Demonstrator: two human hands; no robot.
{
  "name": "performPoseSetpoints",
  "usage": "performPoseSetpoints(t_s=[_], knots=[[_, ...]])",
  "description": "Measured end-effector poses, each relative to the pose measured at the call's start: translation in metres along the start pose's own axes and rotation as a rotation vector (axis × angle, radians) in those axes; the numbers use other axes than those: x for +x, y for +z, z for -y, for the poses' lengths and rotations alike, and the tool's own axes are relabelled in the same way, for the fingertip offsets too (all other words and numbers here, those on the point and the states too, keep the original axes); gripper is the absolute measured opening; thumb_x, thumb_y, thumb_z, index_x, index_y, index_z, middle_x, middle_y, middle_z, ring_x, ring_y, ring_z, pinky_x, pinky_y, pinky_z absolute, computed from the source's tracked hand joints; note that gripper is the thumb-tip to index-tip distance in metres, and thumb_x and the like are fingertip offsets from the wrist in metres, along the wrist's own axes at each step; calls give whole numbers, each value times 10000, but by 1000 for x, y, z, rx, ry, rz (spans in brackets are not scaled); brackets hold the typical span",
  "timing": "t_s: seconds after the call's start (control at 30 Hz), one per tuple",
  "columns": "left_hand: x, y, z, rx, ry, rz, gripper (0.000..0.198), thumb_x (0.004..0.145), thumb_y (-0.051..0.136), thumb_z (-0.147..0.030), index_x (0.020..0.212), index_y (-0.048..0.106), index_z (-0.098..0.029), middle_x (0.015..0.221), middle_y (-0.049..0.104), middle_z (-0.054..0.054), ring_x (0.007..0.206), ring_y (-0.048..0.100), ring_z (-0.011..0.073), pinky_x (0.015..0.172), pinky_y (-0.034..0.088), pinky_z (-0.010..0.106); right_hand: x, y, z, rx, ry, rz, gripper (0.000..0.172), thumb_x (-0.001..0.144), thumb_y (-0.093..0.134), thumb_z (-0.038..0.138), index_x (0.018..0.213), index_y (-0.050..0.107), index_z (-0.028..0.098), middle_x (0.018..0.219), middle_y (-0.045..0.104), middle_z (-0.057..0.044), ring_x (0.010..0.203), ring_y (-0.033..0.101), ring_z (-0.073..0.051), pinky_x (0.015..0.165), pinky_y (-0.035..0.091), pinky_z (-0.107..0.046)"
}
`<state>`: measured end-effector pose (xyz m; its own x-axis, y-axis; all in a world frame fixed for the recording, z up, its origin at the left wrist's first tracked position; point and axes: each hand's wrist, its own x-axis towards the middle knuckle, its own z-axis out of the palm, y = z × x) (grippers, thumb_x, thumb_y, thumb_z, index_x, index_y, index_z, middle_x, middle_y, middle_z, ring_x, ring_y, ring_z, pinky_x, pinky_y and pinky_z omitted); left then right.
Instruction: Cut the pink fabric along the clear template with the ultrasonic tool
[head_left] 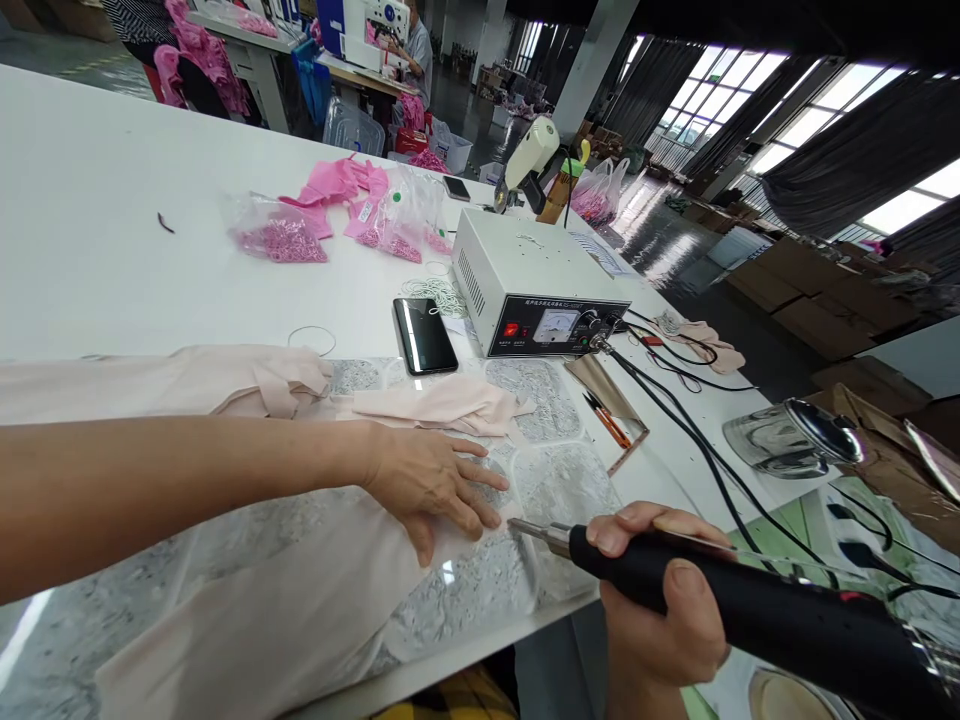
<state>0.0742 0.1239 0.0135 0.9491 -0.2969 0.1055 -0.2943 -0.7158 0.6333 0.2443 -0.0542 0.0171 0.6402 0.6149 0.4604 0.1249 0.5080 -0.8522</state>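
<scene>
My left hand (427, 490) lies flat with fingers spread on a pale pink piece of fabric (277, 610), pressing it against a grey marble-patterned mat (562, 480). Wrapped around a black corded handpiece (645, 570) with a slim metal tip is my right hand (667, 600). The tip points left and meets the fabric's narrow end or sits just above it, close to my left fingertips; I cannot tell whether it touches. More pale pink fabric (442, 403) lies in folds behind my left hand.
A white control box (540, 270) with a dial stands behind, its black cables running to the right. Around it are a smartphone (424, 336), orange-handled tweezers or snips (609, 420), a glass jar (780, 440) and bagged pink pieces (281, 238). People sit at sewing machines beyond.
</scene>
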Motion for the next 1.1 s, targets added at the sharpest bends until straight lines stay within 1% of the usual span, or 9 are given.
performPoseSetpoints(t_s=[0.1,0.27,0.37,0.43,0.53,0.67,0.77,0.93,1.1], knots=[[0,-1,-1,-51,-36,-11,156,812,759,-343,959,715,-372,1257,651,-89,1361,433,214,1208,144,355,1,0,1,-2,-6,11,121,773,549,263,861,583,188,743,579,-7,520,557,-135,501,512,-336],[-1,0,1,-44,-36,9,148,814,760,-343,951,707,-362,1292,632,-79,1358,439,215,1203,160,352,2,0,0,0,-7,-1,123,768,549,265,859,584,191,743,577,-7,519,563,-138,496,515,-333],[-1,1,3,36,-9,67,260,758,817,-302,986,694,-330,1349,594,-38,1381,406,236,1206,138,358,3,0,-1,12,6,-4,120,759,556,266,847,582,189,743,573,-4,513,567,-135,491,515,-330],[-1,1,4,119,10,107,330,728,841,-305,1016,681,-316,1378,571,-19,1392,389,243,1209,122,355,4,0,-2,27,3,-11,125,750,558,268,840,586,186,738,572,-3,501,565,-133,480,512,-325],[0,0,3,184,3,150,330,748,823,-343,1038,667,-325,1400,550,-32,1409,361,230,1214,99,344,5,1,1,68,6,-17,134,744,553,268,837,596,182,735,578,0,488,560,-123,464,505,-306],[1,-2,1,174,-39,197,331,758,815,-350,1055,668,-339,1419,525,-48,1422,334,224,1219,89,354,1,4,8,134,38,18,158,762,543,276,868,610,180,756,582,-1,485,556,-111,458,499,-293],[1,-2,1,175,-24,169,345,734,833,-342,1042,679,-331,1402,542,-38,1407,361,239,1217,113,366,-5,7,10,152,70,53,153,788,544,276,892,611,187,765,579,-2,503,563,-113,475,509,-302],[0,1,3,176,26,82,367,684,867,-332,1005,689,-321,1354,587,-35,1365,430,250,1204,181,359,-7,10,5,174,59,98,155,806,573,287,917,611,186,779,594,3,516,581,-107,496,526,-294],[-1,2,2,169,3,68,365,666,879,-319,980,695,-347,1349,588,-60,1360,439,233,1198,182,335,-6,12,5,181,76,111,148,816,587,293,912,612,184,781,600,6,524,592,-105,512,537,-293]])
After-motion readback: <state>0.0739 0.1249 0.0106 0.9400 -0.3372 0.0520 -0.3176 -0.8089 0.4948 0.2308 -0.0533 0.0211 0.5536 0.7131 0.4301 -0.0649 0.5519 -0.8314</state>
